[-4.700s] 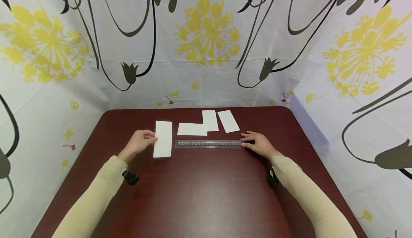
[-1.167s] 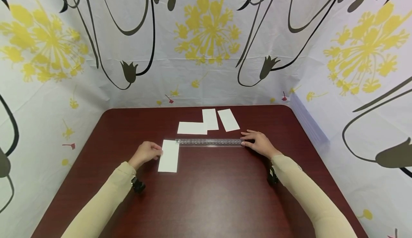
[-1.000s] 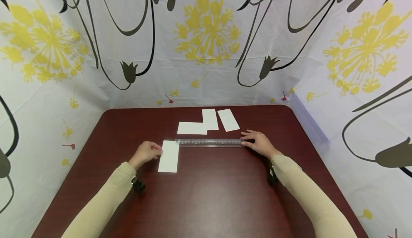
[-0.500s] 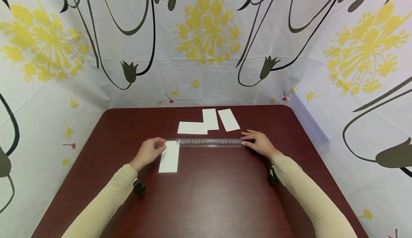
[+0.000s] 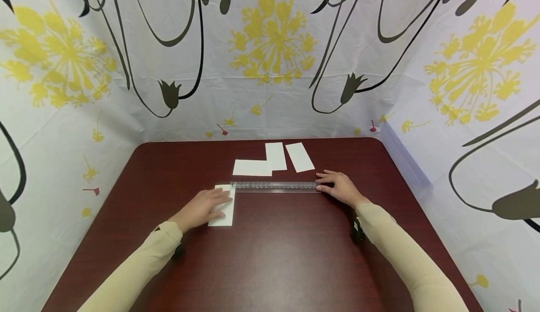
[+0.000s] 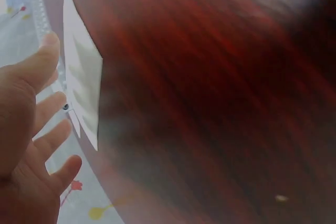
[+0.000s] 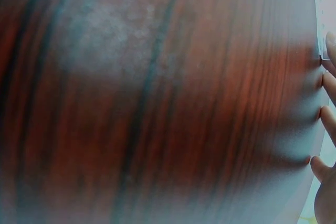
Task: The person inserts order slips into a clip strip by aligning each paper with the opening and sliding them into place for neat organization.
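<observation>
A white paper card [image 5: 228, 216] lies upright in front of me, its top right corner overlapping the left end of a clear plastic ruler [image 5: 274, 187]. Over this card my left hand [image 5: 202, 210] reaches with fingers extended and spread, covering its upper left part. The left wrist view shows the fingers apart, with their shadows on the card [image 6: 86, 87]. At the ruler's right end, my right hand [image 5: 341, 189] rests with thumb and index finger on it. Its other fingertips [image 7: 319, 167] touch the table, spread apart.
Behind the ruler lie three more white cards: one sideways [image 5: 252, 167], one upright [image 5: 276, 156] overlapping or abutting it, and one tilted [image 5: 300, 157]. The dark red-brown table [image 5: 274, 256] ends at a patterned curtain [image 5: 270, 110] behind and at both sides.
The left hand first brought the card nearer and rightward to the ruler's left end. It has since let go of the edge and spread over the card. Right hand and ruler stay put.
</observation>
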A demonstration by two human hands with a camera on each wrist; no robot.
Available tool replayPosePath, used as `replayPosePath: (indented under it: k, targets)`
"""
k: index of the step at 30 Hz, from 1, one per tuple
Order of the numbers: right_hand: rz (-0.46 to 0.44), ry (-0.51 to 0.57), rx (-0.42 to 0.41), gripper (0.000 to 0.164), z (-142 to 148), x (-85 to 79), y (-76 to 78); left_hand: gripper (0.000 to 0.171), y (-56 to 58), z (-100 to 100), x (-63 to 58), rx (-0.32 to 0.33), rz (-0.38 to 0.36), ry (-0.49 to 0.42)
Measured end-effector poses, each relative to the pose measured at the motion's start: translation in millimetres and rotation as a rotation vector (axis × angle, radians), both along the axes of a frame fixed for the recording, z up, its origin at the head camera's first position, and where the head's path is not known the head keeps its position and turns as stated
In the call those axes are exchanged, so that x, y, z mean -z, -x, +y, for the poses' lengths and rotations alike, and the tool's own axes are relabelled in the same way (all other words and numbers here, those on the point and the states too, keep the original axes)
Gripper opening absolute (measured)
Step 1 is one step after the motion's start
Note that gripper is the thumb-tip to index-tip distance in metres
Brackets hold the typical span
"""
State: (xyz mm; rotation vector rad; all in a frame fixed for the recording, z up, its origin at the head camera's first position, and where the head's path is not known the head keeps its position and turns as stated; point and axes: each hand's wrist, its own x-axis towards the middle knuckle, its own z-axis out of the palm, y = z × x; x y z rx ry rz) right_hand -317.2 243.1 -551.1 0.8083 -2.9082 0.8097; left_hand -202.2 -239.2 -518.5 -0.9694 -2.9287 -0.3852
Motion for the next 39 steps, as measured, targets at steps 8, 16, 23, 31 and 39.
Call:
replayPosePath:
  k: [8, 16, 23, 31, 39]
  targets:
    - [-0.021, 0.002, 0.006, 0.036, -1, -2.6, -0.5, 0.056, -4.5, -4, 3.6, 0.031, -0.004, 0.065]
    - [-0.031, -0.012, 0.011, 0.037, -2, -5.1, -1.4, 0.057, -5.7, -3, 6.8, 0.038, 0.011, 0.072]
    - [-0.027, -0.012, 0.008, 0.037, -2, -6.6, -1.8, 0.057, -5.6, -1, 8.0, 0.036, -0.001, 0.07]
    - [-0.036, -0.018, 0.006, 0.037, 0, -4.0, 0.6, 0.058, -5.2, 4, 9.1, 0.044, -0.001, 0.062]
    - [-0.022, -0.032, 0.014, 0.036, 0, -2.6, 2.8, 0.058, -3.2, 10, 9.8, 0.061, 0.006, 0.054]
